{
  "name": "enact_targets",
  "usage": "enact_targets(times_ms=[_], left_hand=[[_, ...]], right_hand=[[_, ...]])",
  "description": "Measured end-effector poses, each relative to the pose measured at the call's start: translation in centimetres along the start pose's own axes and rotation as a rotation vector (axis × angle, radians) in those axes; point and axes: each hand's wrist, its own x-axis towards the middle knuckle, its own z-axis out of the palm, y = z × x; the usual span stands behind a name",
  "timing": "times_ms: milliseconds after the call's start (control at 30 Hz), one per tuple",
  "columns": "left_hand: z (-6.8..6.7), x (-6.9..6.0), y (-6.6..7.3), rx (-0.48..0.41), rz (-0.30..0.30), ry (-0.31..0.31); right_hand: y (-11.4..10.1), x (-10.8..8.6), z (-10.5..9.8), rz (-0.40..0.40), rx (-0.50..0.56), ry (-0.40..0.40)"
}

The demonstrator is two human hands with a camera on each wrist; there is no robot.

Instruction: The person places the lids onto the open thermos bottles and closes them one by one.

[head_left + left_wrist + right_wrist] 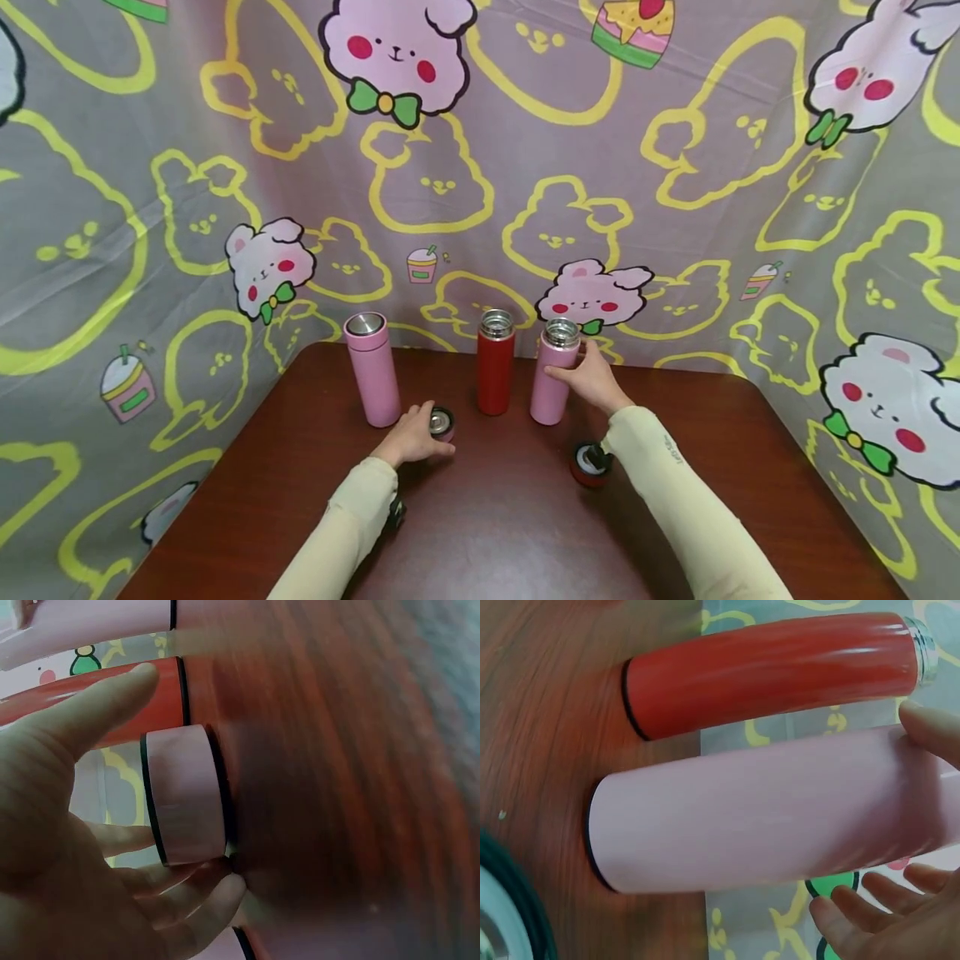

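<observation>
My left hand (405,437) is around a pink flask lid (441,423) that lies on the table with its inside facing up. In the left wrist view the thumb stands off from the lid (187,795), and the fingers are spread along its other side. My right hand (597,382) reaches about the upper part of an upright pink flask (553,385) whose steel neck is uncovered. Its thumb is at the near side of this flask (765,817), while the other fingers appear apart from the wall in the right wrist view.
A red flask (495,371), also uncapped, stands between the hands. Another pink flask (375,379) with a steel-topped cap area stands at the left. Below the right wrist lies a red lid (588,481). A patterned curtain (450,183) hangs behind the brown table (487,517).
</observation>
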Motion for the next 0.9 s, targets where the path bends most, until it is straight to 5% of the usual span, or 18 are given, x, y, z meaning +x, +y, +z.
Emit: enact_targets(times_ms=[633,900], left_hand=[[0.4,1.4,0.6,0.100,-0.024,0.041],[0.3,1.2,0.2,0.101,0.022,0.065]], right_hand=[[-1.2,0.5,0.9,-0.047,0.146,-0.006],[-1.7,-0.2,0.8,-0.027,0.108,-0.001]])
